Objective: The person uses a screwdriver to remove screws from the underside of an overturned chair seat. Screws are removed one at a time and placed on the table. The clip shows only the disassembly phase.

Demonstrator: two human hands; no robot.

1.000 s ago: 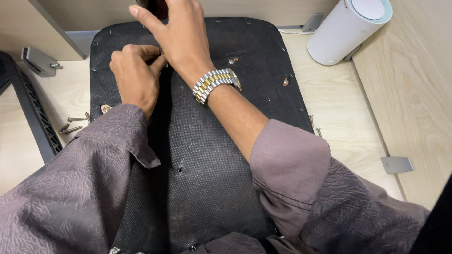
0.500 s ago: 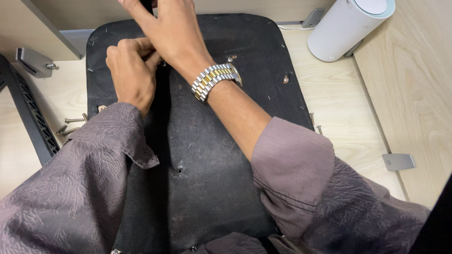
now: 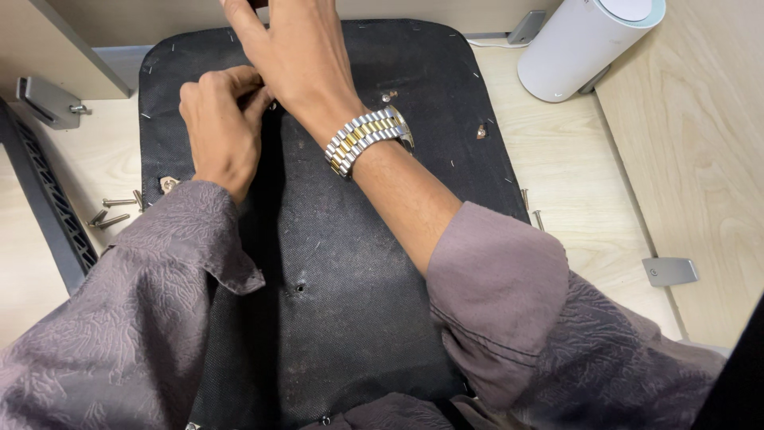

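The seat panel (image 3: 350, 239), a black fabric-covered board with staples along its edge, lay flat on the light wooden floor (image 3: 573, 175), its mounting holes facing up. Both hands worked at one spot near its far left corner.

The left hand (image 3: 219, 119) rested on the panel with the fingers curled tight and thumb and forefinger pinched together on something small at the fabric; the item itself was hidden. The right hand (image 3: 298, 56) reached across from the right, its wrist with the metal watch (image 3: 366, 137) above the panel. Its fingers closed around a dark object at the top edge of the view, mostly cut off; what it was could not be told.

Compared with the two earlier views, the change was slight. The right hand sat a little higher and nearer the top edge, and the left hand stayed on the same spot with the same pinch. The panel kept its place; the small shift of surrounding items matched a head movement. Judged from this, the work at that corner point was in progress and not finished.

Loose screws (image 3: 111, 211) lay on the floor left of the panel, beside a black grille (image 3: 48, 199). Two more screws (image 3: 532, 209) lay at the right edge. A white cylinder (image 3: 581, 52) stood at the far right, well apart.
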